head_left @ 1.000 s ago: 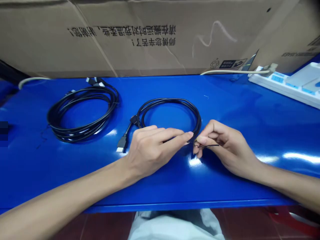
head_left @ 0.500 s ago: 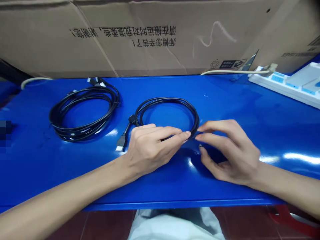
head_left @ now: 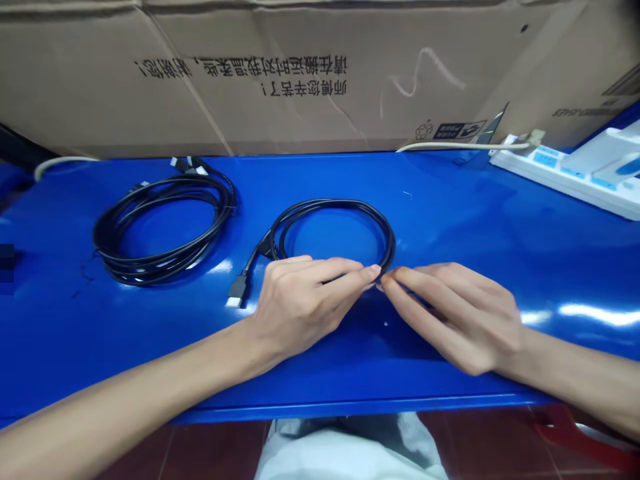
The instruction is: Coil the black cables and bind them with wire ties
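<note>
The small coil of black cable (head_left: 330, 202) lies flat on the glossy blue desk (head_left: 450, 220), near its middle and just beyond both hands; the left hand (head_left: 300, 300) reaches over the near side of the loop, its forefinger and thumb pinched on the strands at the near right of the ring; the right hand (head_left: 460, 313) comes in from the right with fingers stretched almost flat, its tips touching the same spot, and I cannot tell whether it grips the strands or merely presses on them; the step in hand looks like fine fingertip work where the turns are bunched together; further work there would seem to call for a steady pinch from the left hand, so the turns do not spring apart, and small, exact movements from the right; the ring is slightly wider left to right than near to far; its free tail leaves at the left side, its long axis slanting from far right to near left, and the black plug (head_left: 237, 288) points near and left; a larger coil of black cable (head_left: 150, 272) lies well apart to the left; a brown cardboard box (head_left: 300, 80) stands along the far edge; a white power strip (head_left: 565, 177) sits far right.
</note>
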Tool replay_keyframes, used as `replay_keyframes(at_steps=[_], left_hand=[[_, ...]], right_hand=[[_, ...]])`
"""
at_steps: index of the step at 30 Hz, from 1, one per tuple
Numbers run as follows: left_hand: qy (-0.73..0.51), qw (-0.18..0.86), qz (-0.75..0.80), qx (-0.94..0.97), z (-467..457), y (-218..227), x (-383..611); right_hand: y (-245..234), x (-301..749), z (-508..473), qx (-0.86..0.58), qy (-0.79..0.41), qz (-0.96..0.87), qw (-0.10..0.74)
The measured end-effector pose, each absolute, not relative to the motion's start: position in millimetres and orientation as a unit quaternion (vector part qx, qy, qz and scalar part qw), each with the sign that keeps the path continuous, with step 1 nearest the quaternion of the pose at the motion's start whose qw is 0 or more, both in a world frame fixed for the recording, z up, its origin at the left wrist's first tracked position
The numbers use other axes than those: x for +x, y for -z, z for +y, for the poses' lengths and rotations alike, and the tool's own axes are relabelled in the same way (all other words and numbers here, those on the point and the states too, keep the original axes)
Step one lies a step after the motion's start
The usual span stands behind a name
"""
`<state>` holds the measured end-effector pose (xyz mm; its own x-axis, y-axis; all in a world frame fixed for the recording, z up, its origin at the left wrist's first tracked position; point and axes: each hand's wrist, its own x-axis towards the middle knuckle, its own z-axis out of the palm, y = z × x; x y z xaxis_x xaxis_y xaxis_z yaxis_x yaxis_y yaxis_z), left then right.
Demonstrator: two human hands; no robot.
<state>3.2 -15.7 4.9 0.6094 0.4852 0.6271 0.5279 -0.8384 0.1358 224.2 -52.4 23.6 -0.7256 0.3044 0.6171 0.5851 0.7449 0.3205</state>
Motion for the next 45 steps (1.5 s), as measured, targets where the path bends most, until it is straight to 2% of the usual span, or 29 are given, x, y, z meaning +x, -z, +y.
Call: replay_keyframes(at_steps=[5, 9, 12, 15, 18, 20, 23, 31, 33, 35, 37, 41, 43, 45], left_hand=[[0.342, 0.024, -0.279, -0.897, -16.2, -3.4, 4.5], [0.330, 0.014, -0.278, -0.902, -16.5, -0.4, 4.6], [0.327, 0.021, -0.280, -0.902, -16.0, 0.3, 5.0], [0.330, 0.030, -0.278, -0.902, -14.6, 0.3, 5.6], [0.341, 0.047, -0.272, -0.899, -13.2, 1.0, 6.2], [0.352, 0.053, -0.268, -0.895, -12.6, 1.6, 6.7], [0.358, 0.051, -0.267, -0.893, -12.5, 1.3, 7.6], [0.353, 0.051, -0.267, -0.895, -12.3, -1.7, 7.6], [0.347, 0.047, -0.266, -0.898, -11.6, -0.8, 6.7], [0.342, 0.038, -0.268, -0.900, -10.9, 0.3, 5.6], [0.339, 0.029, -0.275, -0.899, -10.5, 1.3, 4.6], [0.345, 0.025, -0.282, -0.895, -11.2, 1.8, 2.7], [0.345, 0.024, -0.284, -0.895, -11.7, 1.6, 1.8], [0.343, 0.022, -0.281, -0.896, -12.1, 1.5, 1.1]], right_hand=[[-16.4, 226.0, -55.4, -0.265, 0.241, -0.894, 0.270], [-7.2, 224.8, -58.9, -0.346, 0.143, -0.875, 0.306], [-9.0, 221.4, -59.0, -0.429, -0.034, -0.837, 0.338], [-16.4, 218.9, -54.9, -0.495, -0.287, -0.743, 0.347], [-22.2, 218.7, -48.9, -0.500, -0.512, -0.613, 0.335], [-23.6, 219.4, -46.1, -0.486, -0.602, -0.535, 0.339], [-23.5, 220.6, -44.3, -0.471, -0.664, -0.471, 0.341], [-21.9, 221.3, -42.5, -0.437, -0.705, -0.454, 0.324], [-20.5, 221.3, -44.3, -0.440, -0.699, -0.474, 0.306], [-17.3, 221.8, -47.4, -0.451, -0.638, -0.543, 0.308], [-12.5, 222.8, -50.4, -0.472, -0.491, -0.655, 0.327], [-3.6, 226.8, -51.2, -0.445, -0.081, -0.820, 0.349], [-1.6, 229.0, -49.6, -0.397, 0.034, -0.856, 0.328], [-1.3, 230.6, -48.4, -0.358, 0.082, -0.879, 0.304]])
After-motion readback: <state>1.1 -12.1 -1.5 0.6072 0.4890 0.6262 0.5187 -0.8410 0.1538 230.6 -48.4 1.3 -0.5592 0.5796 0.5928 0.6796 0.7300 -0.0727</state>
